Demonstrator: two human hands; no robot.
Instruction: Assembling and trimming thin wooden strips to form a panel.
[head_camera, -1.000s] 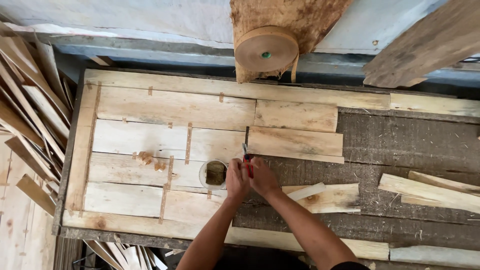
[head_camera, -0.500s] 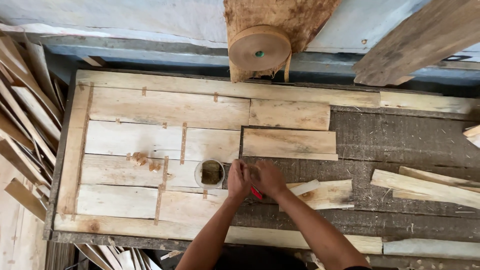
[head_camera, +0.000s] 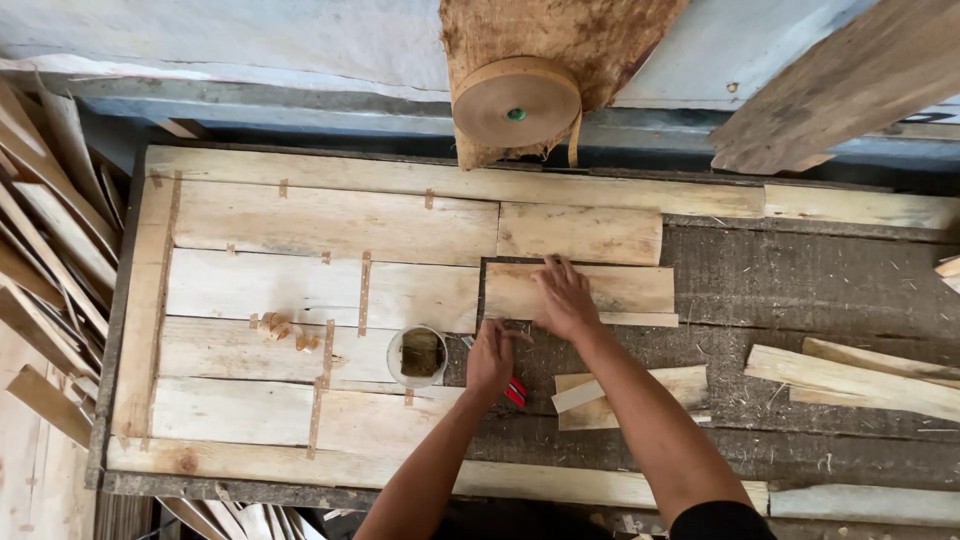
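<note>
Hands at the middle of the bench (head_camera: 800, 290). Right hand (head_camera: 566, 298) lies flat, fingers spread and released, pressing a short veneer strip (head_camera: 620, 292) that sits just right of the taped veneer sheet (head_camera: 300, 300). Left hand (head_camera: 490, 358) is clenched around a red-handled cutter (head_camera: 515, 392) (only the handle end shows below the fist), beside a small round cup (head_camera: 418, 356) resting on the sheet's right edge. Roll of brown tape (head_camera: 515, 102) hangs above the bench's far edge; loose offcuts (head_camera: 850, 380) lie toward the right end.
</note>
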